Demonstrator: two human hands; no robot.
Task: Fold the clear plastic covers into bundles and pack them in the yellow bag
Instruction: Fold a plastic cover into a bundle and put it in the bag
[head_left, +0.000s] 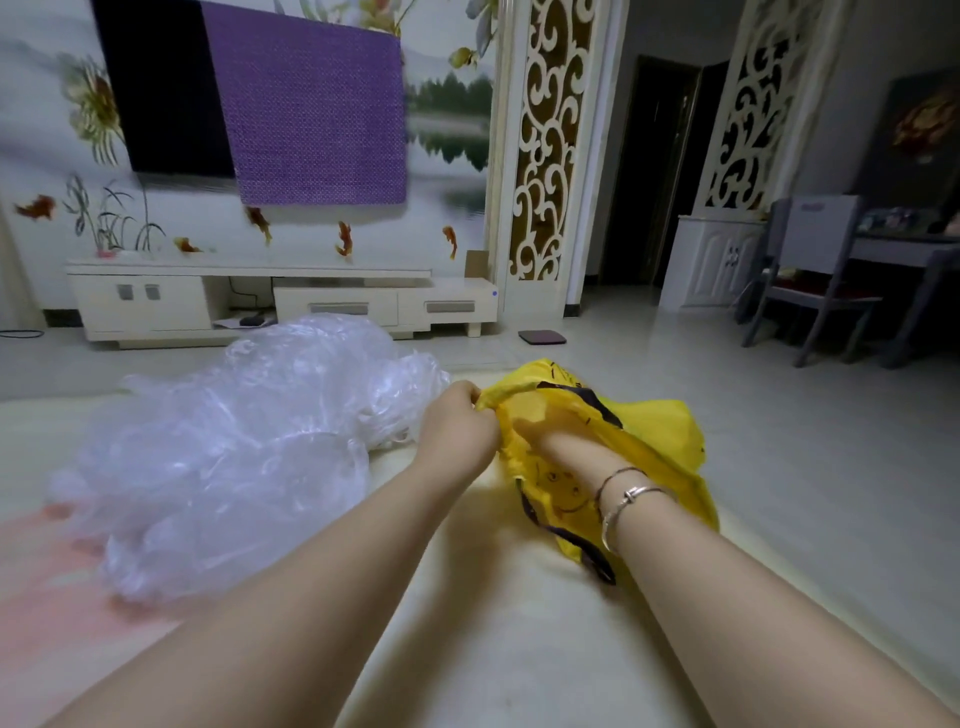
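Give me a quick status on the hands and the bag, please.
Left hand pinches yellow bag rim. Right hand inside bag, grip hidden. Clear plastic covers piled left, unfolded.

No text, label, brand, number or sign can be read anywhere in the head view. The yellow bag (649, 431) carries dark printed marks and drawn shapes on its cloth, but they are creased and blurred and none resolves into letters or figures. A small reddish mark sits near the top of the back of the grey chair (818, 228), too small and blurred to make out.
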